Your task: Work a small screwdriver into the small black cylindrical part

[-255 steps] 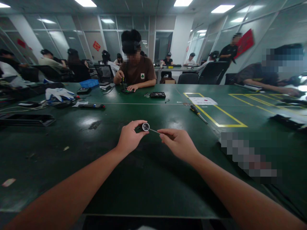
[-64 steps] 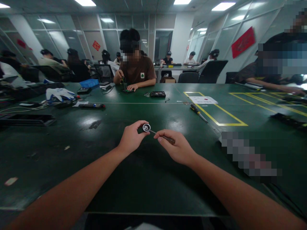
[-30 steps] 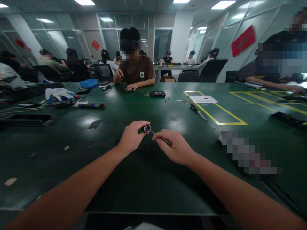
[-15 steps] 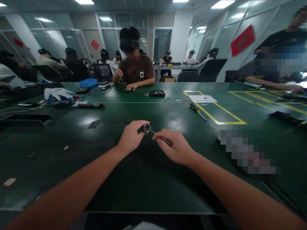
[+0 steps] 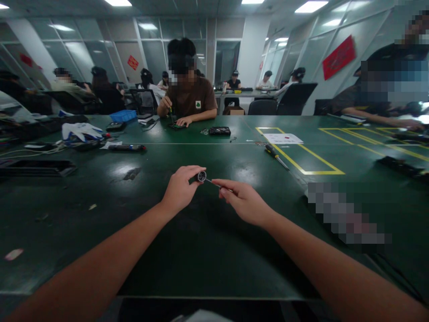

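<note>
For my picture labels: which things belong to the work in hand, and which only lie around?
In use:
Round part in left hand
Thin tool in right hand

Seemingly lying about:
Yellow-black screwdriver
Blue bin
White glove
Printed sheet

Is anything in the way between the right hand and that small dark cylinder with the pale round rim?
Nothing visible; only the slim, silvery metal tool held by the right hand points toward the small dark cylinder; contact is unclear.

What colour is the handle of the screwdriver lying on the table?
The handle is black and yellow, in the head view.
</note>
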A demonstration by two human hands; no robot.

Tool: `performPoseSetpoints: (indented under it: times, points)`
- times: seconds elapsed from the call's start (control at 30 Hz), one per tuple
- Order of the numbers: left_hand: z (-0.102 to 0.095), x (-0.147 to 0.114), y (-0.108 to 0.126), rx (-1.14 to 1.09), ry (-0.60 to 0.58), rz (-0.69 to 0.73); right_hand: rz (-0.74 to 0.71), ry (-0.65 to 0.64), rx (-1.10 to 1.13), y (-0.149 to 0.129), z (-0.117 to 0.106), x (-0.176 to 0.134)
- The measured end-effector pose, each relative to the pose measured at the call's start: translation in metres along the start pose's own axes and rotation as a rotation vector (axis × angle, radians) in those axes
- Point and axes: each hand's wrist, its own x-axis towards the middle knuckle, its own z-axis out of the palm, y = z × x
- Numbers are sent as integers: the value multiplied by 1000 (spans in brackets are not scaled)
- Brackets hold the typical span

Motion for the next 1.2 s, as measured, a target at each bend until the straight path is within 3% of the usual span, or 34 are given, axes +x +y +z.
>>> performPoseSetpoints:
  times: [0.2,0.43,0.7,1.2]
  points:
    - [0,0,1,32,-23,35,77,-11,-29,5,4,5]
    - [1,-1,2,-18,-3,-46,168,41,201,9,5,9]
    - [2,-2,4,-12,-5,-15,124,41,-22,1,1,5]
    - [1,-2,5,14,-11,39,149,30,-55,-1,2,5]
